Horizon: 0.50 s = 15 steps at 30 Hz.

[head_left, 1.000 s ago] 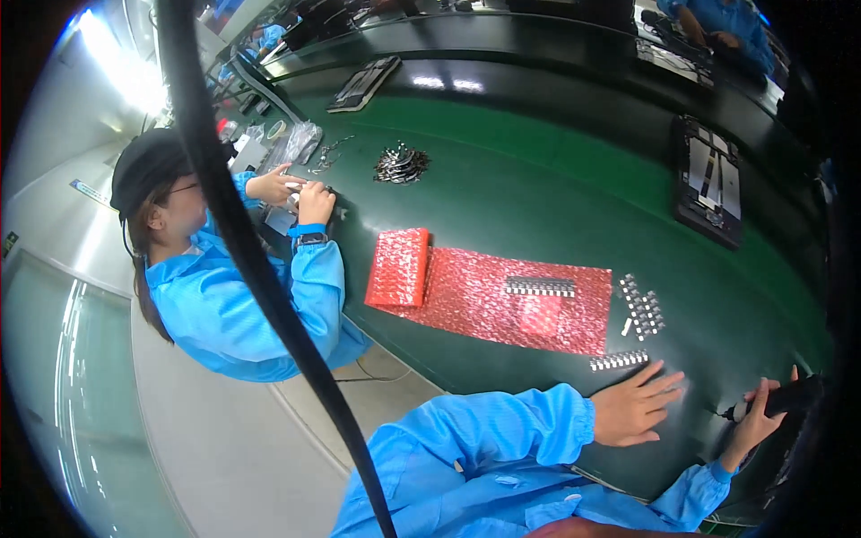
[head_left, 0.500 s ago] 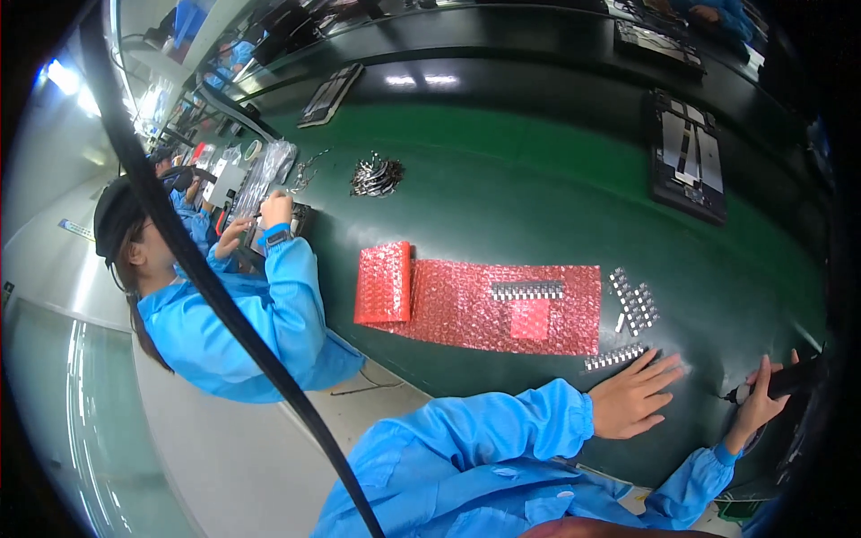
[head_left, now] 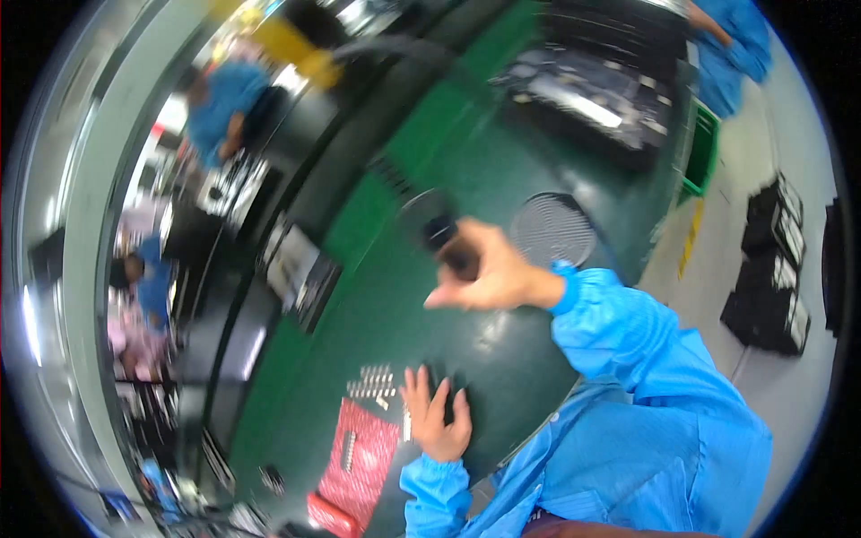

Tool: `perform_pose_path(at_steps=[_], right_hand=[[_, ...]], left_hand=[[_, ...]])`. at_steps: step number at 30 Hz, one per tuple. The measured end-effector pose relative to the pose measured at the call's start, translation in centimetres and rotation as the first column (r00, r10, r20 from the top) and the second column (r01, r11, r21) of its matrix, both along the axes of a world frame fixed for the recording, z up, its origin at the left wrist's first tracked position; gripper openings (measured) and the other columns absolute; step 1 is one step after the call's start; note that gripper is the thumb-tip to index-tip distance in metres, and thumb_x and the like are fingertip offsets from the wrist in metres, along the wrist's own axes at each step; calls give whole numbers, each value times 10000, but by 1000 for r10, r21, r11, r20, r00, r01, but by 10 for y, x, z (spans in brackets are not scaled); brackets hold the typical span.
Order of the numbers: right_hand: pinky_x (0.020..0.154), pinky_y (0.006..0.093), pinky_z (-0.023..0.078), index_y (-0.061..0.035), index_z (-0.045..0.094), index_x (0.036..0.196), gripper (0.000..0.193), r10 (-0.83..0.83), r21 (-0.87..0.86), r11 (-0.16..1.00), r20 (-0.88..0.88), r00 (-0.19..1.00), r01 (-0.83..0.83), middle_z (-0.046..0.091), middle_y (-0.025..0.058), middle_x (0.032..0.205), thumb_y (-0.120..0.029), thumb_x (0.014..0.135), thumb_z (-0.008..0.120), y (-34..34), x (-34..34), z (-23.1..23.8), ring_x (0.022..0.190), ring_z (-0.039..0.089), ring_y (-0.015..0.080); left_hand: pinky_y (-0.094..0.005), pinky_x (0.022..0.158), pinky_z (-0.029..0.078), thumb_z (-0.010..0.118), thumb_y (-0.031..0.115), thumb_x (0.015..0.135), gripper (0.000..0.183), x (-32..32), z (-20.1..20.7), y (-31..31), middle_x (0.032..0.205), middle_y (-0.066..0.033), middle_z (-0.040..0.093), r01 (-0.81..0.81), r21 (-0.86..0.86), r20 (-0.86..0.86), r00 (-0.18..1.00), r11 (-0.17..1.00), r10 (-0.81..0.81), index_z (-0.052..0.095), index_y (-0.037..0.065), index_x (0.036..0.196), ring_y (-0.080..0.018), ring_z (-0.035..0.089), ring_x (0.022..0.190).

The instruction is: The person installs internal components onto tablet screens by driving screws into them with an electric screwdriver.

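Observation:
My left hand (head_left: 437, 420) lies on the green tabletop with its fingers spread, holding nothing. Beside its fingers, a strip of small silver pieces (head_left: 407, 425) stands next to the red bubble wrap (head_left: 384, 439). Raised over the table, my right hand (head_left: 493, 273) has its fingers curled round a dark cylindrical tool (head_left: 457, 255); motion blurs it, and its exact kind cannot be made out. More small silver pieces (head_left: 372, 384) lie in rows just beyond the wrap, and another strip of pieces (head_left: 348, 450) rests on it.
A round ridged grey disc (head_left: 553, 230) sits right of my right hand. Black flat devices (head_left: 583, 103) are piled at the far right. Another device (head_left: 300, 278) lies at the left. A green bin (head_left: 702, 148) and black stacks (head_left: 769, 287) stand beyond the table's right edge.
The view has swung to the right, so the neighbouring worker is out of sight. My right hand has lifted with the dark tool; my left hand stays flat near the silver strip.

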State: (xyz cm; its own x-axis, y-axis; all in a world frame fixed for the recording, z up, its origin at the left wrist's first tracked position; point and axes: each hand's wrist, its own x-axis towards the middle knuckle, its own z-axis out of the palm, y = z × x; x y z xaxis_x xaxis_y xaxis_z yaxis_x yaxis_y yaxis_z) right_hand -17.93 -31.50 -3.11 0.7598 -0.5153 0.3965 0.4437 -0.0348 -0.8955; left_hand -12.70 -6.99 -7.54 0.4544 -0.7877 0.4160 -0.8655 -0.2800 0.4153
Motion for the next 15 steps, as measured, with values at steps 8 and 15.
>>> perform_pose_path(at_steps=[8,15], right_hand=[[392,257,419,35,494,1115,591,878,142,459,80,473,-877,572,56,619,-69,629,814,-24,-18,-1,435,549,120],[356,254,400,57,426,1210,759,963,86,4,268,27,-996,550,61,628,-12,569,826,-24,-29,1,415,536,129]], left_hand=[[-438,963,421,633,-5,765,326,57,54,-110,1262,-260,482,57,-267,-297,945,962,-138,587,-25,1087,-431,467,1178],[-513,985,359,801,152,638,516,8,76,-295,1286,-204,493,684,147,409,615,714,-674,591,10,1087,-376,447,1222]])
